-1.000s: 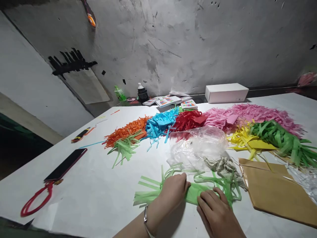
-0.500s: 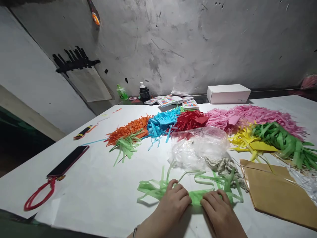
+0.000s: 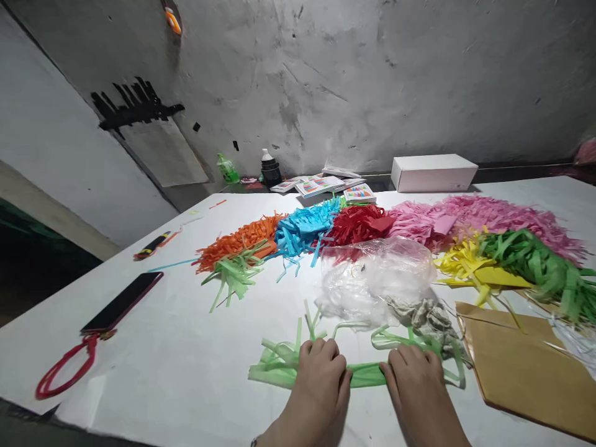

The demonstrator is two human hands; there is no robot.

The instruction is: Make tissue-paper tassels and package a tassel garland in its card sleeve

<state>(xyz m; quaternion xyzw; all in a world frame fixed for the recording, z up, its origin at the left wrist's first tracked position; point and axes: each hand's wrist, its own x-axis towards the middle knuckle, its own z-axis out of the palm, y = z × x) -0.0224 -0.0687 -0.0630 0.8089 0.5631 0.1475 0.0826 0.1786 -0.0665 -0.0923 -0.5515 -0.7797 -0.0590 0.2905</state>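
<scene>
Under our two hands lies a light green fringe strip [image 3: 365,374], flat on the white tabletop [image 3: 186,347]. Our left hand [image 3: 321,375] presses down on the left part of it, fingers flat and close together, not curled around anything. Our right hand [image 3: 412,379] presses the right part the same way, palm down, gripping nothing. Between our hands we can see the plain green band pulled straight. Loose green cut ends stick out to the left and curl up behind our fingers.

We think this strip is only partly done: it is cut into a fringe, but it lies spread out and apart from the other piles.

Just behind it sit a crumpled clear plastic bag [image 3: 377,276] and a gray rag [image 3: 426,313]. To the right lies a brown paper envelope [image 3: 521,366]. Farther back, finished-looking heaps wait in a row: orange fringe [image 3: 237,239], blue fringe [image 3: 302,226], red fringe [image 3: 361,223], pink fringe [image 3: 484,214], yellow fringe [image 3: 465,261] and dark green fringe [image 3: 544,267]. A small light green bunch [image 3: 235,273] lies near the orange one. So lots of colors look cut already. Far left, a phone [image 3: 121,302] with a red cord [image 3: 63,375] rests well apart.
</scene>
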